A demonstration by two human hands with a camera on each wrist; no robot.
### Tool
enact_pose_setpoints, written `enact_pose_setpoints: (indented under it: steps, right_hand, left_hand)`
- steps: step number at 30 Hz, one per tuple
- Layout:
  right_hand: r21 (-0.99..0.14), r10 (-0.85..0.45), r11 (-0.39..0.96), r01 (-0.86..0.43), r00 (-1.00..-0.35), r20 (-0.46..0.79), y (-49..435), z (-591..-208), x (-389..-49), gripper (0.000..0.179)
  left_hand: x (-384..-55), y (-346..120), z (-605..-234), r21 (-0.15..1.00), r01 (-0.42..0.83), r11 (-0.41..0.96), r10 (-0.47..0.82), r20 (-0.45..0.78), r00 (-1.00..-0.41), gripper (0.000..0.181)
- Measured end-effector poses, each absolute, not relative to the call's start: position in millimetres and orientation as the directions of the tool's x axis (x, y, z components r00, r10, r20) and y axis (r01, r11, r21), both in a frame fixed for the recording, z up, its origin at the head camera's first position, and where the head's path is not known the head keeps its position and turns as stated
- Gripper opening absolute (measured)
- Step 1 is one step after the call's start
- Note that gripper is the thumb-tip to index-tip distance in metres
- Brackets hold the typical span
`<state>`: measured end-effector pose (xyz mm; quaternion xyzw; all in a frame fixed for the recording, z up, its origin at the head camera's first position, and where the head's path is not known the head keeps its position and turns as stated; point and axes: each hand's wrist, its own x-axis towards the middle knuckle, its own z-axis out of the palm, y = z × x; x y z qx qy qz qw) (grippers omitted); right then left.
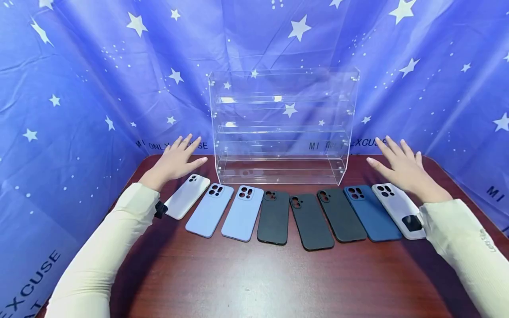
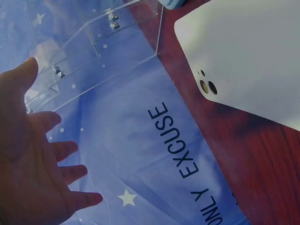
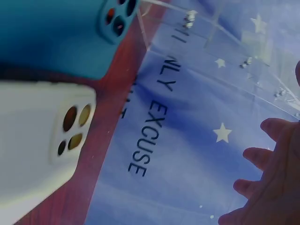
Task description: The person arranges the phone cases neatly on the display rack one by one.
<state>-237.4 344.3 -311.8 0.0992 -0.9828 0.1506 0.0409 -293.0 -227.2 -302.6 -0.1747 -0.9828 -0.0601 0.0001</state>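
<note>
White leftmost case (image 1: 187, 197), slanted lengthwise, cutouts (image 1: 193, 178) far-right

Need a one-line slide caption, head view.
Left hand and right hand flank a clear tiered plastic rack behind eight rectangular white, blue and near-black phone cases.

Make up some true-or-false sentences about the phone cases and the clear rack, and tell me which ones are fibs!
1. The clear rack stands behind the row of cases. True.
2. A black case stands on the rack. False: all three black cases lie on the table.
3. A white case lies at the row's left end. True.
4. The left grip holds that white case. False: it holds nothing.
5. The dark blue case lies between a black case and a white one. True.
6. There are four light blue cases. False: there are two light blue cases.
</note>
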Motion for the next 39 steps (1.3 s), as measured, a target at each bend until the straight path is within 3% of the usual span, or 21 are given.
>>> enact_pose_setpoints:
  steps: [9,18,23,30,39]
  right_hand:
    - [-0.432,-0.226,0.856,-0.285,-0.957,0.183,329.1,-307.5,-235.7,0.078]
    - [-0.601,-0.134,0.776,-0.188,-0.982,0.134,307.3,-314.8,-239.7,0.078]
    - [-0.688,-0.058,0.712,-0.140,-0.988,0.141,298.4,-320.2,-242.6,0.077]
    - [-0.739,0.015,0.664,-0.113,-0.986,0.164,288.4,-327.9,-247.5,0.073]
    - [-0.747,0.061,0.651,-0.135,-0.972,0.229,279.7,-338.5,-254.9,0.066]
  left_hand:
    - [-288.4,-238.3,-303.8,0.245,0.423,0.872,0.424,0.052,-0.904,0.076]
    - [-283.2,-253.7,-324.9,0.440,0.520,0.732,0.501,0.168,-0.849,0.071]
    - [-278.9,-261.6,-336.4,0.559,0.442,0.701,0.444,0.143,-0.885,0.069]
    - [-271.2,-267.1,-348.1,0.820,0.232,0.523,0.393,0.009,-0.919,0.065]
    - [-274.7,-271.1,-365.1,0.902,0.129,0.411,0.392,-0.047,-0.919,0.067]
